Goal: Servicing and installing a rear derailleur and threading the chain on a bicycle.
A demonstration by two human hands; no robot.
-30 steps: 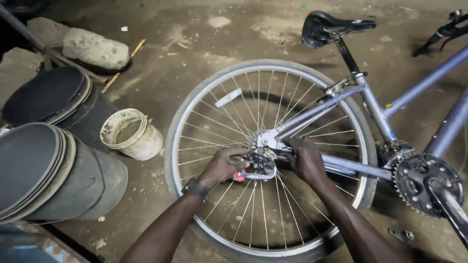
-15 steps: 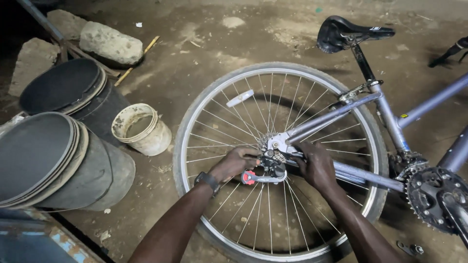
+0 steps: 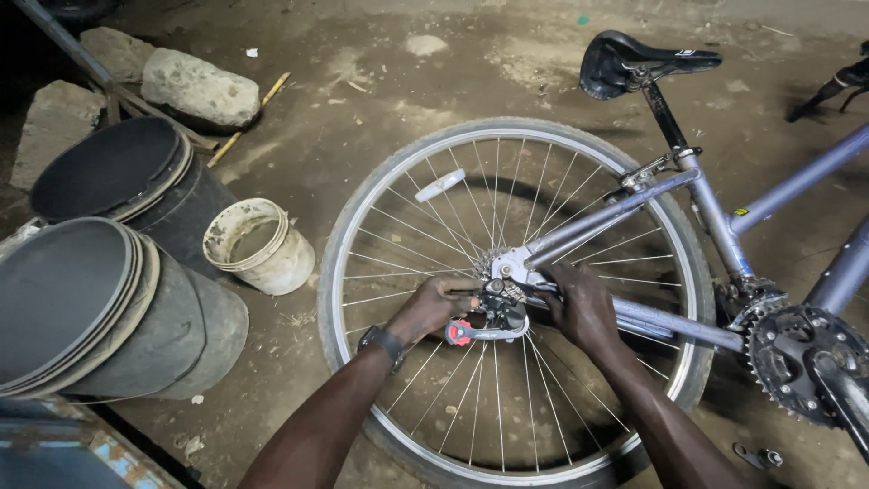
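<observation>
A purple bicycle frame stands upside down on the dirt, its black saddle resting on the ground. The rear wheel fills the middle of the view. At the hub, my left hand grips the rear derailleur, a silver and black part with a red tip. My right hand is closed on the frame end and axle beside the sprocket cluster. A dark watch is on my left wrist. The crank chainring sits at the right.
Two stacks of dark round buckets lie at the left, with a small white pail beside them. Stone blocks and a metal bar lie at the back left. A small loose part lies at the bottom right.
The view has shifted so the wheel sits further right and nearer. Both hands have stayed at the hub, the left one still on the derailleur.
</observation>
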